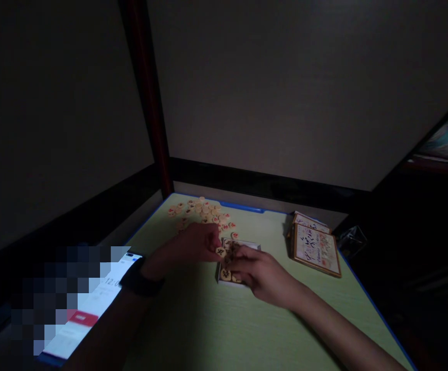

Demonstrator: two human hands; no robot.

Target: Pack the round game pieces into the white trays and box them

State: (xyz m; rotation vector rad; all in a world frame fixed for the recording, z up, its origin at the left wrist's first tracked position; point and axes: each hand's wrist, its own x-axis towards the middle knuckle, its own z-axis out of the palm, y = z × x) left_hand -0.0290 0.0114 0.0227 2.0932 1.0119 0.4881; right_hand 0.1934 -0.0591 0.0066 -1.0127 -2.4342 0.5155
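My left hand (pixel 195 245), with a dark watch on the wrist, pinches a small pale game piece (pixel 220 251) marked with a dark character, just above a small white box (pixel 252 246). My right hand (pixel 260 274) rests on the near right side of that box, fingers curled over the pieces inside it; a piece (pixel 225 274) shows at the box's near left corner. A pile of loose pale pieces (pixel 203 212), some with red marks, lies on the green table (pixel 208 319) beyond my left hand.
A flat framed box with printed writing (pixel 315 249) lies at the right of the table, another edge behind it. A lit phone screen (pixel 88 304) sits at the table's left edge. A dark red post (pixel 150 103) rises behind the far corner. The room is dim.
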